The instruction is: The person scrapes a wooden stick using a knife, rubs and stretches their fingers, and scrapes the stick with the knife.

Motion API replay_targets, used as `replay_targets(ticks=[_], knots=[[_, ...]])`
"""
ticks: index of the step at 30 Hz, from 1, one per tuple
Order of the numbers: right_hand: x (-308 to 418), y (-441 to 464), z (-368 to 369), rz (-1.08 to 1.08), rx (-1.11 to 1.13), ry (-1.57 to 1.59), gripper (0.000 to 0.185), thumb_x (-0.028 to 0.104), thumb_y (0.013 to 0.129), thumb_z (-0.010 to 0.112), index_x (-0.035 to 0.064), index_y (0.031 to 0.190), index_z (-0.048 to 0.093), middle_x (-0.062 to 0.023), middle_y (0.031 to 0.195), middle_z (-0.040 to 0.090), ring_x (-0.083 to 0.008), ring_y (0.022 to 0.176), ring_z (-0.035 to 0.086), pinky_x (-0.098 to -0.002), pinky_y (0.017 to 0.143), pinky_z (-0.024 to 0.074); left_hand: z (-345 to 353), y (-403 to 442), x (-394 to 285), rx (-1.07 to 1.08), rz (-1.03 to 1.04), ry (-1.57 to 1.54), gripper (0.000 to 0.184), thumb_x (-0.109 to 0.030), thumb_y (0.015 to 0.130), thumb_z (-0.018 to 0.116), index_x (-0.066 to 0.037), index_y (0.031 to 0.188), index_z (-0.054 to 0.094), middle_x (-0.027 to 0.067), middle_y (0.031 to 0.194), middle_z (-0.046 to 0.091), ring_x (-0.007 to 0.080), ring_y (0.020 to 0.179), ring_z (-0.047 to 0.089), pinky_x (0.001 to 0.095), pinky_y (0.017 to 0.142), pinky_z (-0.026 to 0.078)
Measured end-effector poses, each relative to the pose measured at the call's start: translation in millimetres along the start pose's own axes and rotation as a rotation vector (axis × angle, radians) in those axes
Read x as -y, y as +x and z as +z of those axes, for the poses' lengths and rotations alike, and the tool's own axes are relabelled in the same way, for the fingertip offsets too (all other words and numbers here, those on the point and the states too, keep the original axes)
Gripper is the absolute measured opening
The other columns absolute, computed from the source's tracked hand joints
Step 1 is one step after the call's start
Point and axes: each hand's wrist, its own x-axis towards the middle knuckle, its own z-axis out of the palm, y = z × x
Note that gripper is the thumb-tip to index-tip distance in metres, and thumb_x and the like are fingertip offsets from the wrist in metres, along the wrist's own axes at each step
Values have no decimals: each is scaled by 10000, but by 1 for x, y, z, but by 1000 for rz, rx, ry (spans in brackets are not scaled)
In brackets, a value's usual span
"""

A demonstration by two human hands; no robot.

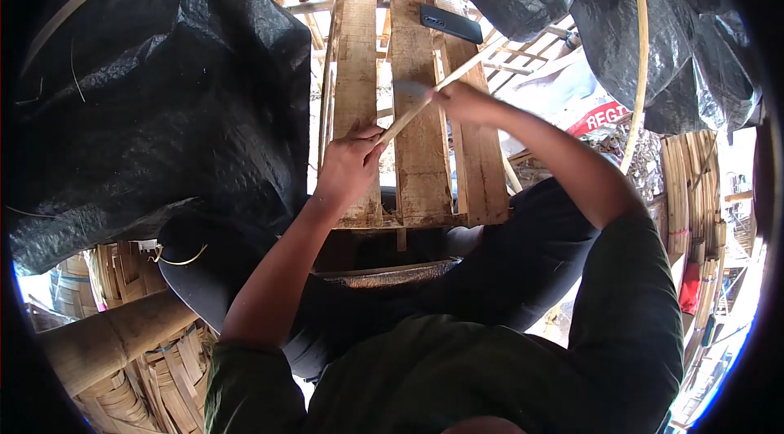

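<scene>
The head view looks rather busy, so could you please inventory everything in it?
planks: three broad, brown, upper centre
strip: 1, tan, slanting over the planks
knife: 1, grey blade, blurred, by the strip's middle
phone: 1, dark, on the planks, far right
sheeting: count unclear, black, left, top and right
rods: 2, pale, upper left and right
sack: 1, white and red, right
bundle: 1, tan, far right
pole: 1, brown, lower left
trousers: 1 pair, dark, centre
shirt: 1, dark green, bottom
left hand: 1, bare, on the strip
right hand: 1, bare, on the knife
</scene>
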Motion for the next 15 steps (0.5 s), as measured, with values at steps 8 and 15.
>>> replay_targets(ticks=[8, 15], knots=[[-60, 34, -29, 231, -286, 109, 484, 439, 1026, 408, 5, 958, 610, -66, 618, 554, -185, 467, 565, -364, 395, 462, 1, 0, 1, -15, 7, 3, 185, -44, 865, 670, -1, 1044, 695, 145, 1082, 688, 374, 1041, 638, 385, 978, 529], [19, -14, -12, 10, 110, -1, 483, 430, 1030, 445, -29, 992, 590, -65, 616, 546, -166, 502, 542, -364, 477, 425, 5, 2, 5, -78, 162, 28, 138, -52, 859, 675, 27, 972, 670, 146, 984, 673, 403, 937, 647, 448, 840, 571]])
